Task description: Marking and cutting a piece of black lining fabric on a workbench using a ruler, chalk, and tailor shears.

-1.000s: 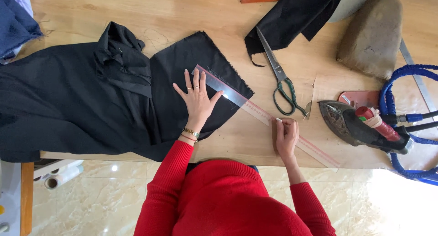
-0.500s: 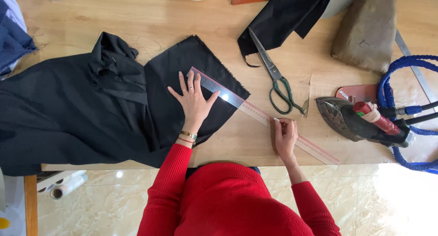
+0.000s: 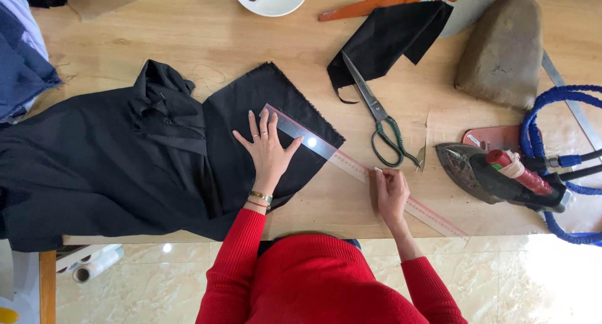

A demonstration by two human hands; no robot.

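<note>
Left hand (image 3: 268,150) flat on one black cloth (image 3: 251,130); right hand (image 3: 391,192) pinches one ruler (image 3: 351,164).

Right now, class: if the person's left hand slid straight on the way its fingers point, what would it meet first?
The left hand lies flat on the black fabric, fingers pointing up the table. The clear ruler crosses just beyond the fingertips, so probably that first.

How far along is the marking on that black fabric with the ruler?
Done: the black fabric lies spread flat on the wooden table, and the clear plastic ruler lies across its corner. In hand: the left hand presses fabric and ruler, the right hand rests on the ruler. Left: no marked line or cut shows; the green-handled scissors lie untouched.
</note>
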